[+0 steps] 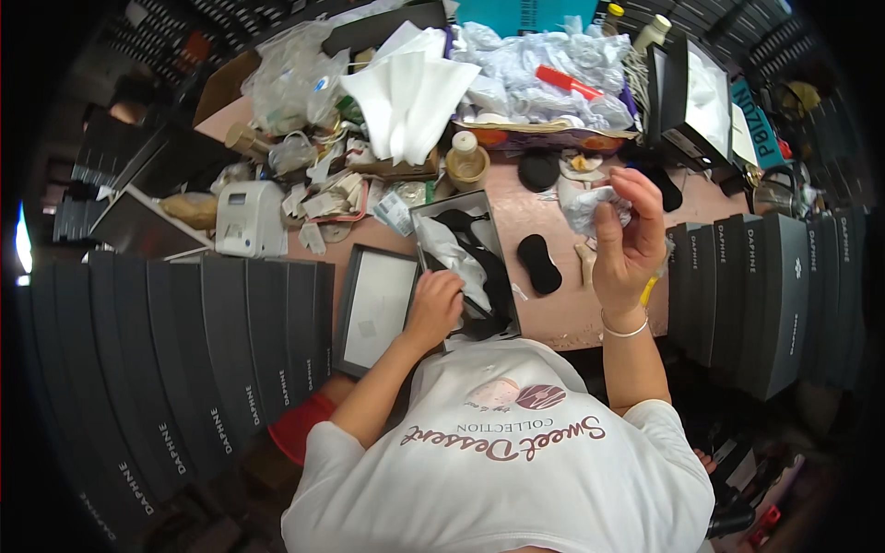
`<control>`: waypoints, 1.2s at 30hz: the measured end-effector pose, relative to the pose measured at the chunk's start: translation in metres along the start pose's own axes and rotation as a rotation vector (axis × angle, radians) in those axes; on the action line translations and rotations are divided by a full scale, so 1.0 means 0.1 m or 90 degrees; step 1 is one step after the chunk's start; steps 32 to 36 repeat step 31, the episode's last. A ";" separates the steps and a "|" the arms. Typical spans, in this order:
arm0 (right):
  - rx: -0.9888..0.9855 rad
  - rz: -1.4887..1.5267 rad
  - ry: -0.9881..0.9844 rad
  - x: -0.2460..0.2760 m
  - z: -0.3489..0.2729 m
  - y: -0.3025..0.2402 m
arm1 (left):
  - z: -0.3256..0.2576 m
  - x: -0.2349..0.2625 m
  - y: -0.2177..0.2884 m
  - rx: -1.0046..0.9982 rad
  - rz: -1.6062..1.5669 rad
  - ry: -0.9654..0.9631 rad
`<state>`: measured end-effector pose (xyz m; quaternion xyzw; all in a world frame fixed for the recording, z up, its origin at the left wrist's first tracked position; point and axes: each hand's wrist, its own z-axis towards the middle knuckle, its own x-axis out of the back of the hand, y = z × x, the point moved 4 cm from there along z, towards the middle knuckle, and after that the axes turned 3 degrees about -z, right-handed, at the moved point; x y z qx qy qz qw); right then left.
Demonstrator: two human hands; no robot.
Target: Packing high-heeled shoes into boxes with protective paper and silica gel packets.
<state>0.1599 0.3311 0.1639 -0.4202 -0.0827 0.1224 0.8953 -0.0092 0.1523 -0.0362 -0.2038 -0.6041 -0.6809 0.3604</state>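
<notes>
An uncovered shoe box [510,304] lies on the pink table in front of me, holding black strappy shoes [495,269] and white tissue paper [458,263]. My left hand [436,306] rests at its left wall, fingers curled over the edge; their tips are partly hidden. To the left lies the grey lid [378,313], pale inside facing up. Raised above the table on the right, my right hand [629,241] pinches a crumpled wad of white paper [590,210] between thumb and fingers. Between the hands sits a black, waisted oval pad [538,264].
Stacks of dark shoe boxes [221,341] wall the left, with more boxes [737,295] on the right. Behind stand a carton of crumpled paper [544,138] with a red tool [568,81] on top, a bottle [466,145], a white label printer [251,219] and clutter.
</notes>
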 end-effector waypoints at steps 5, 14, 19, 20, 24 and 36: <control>-0.083 -0.246 -0.121 -0.18 -0.19 1.25 | -1.05 0.22 -0.59 0.383 0.158 0.175; -0.398 -0.200 -0.408 -0.14 -1.72 1.72 | -1.57 0.09 -0.69 0.356 0.072 0.165; -0.477 -0.189 -0.641 -0.10 -2.32 1.58 | -1.46 0.91 -0.07 0.451 -0.179 0.317; -0.499 -0.196 -0.657 -0.13 -2.41 1.52 | -1.49 0.99 -0.01 0.446 -0.309 0.333; -0.478 -0.063 -0.615 -0.22 -2.72 1.22 | -1.25 1.07 0.31 0.401 -0.786 0.430; -0.734 0.099 -0.400 -0.23 -2.26 0.69 | -1.17 0.06 -0.23 0.319 -0.196 0.036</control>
